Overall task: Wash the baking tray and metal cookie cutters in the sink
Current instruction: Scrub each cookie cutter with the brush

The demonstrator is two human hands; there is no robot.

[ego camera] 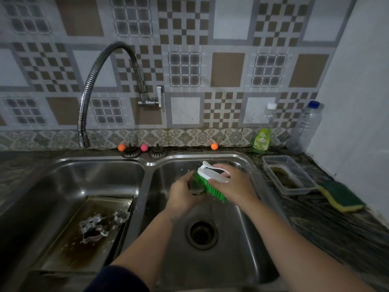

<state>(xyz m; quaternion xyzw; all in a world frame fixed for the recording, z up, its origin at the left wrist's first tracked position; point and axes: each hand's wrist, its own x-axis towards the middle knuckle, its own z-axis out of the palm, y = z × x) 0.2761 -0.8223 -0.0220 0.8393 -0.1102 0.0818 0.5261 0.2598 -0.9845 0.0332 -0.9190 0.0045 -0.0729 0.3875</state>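
The shiny steel sink point(147, 165) has two bowls. The flat metal tray point(69, 249) leans in the left bowl with bumpy cutters point(94, 228) on it. Over the right bowl, the right hand point(233, 184) grips a green bristly brush point(210, 184). The left hand point(183, 197) holds a small dark cutter point(194, 186).

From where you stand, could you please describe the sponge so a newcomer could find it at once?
Start at the double sink and move to the dark counter on its right. Just past the clear plastic container lies the sponge, the only flat pad there, green on top and yellow beneath.
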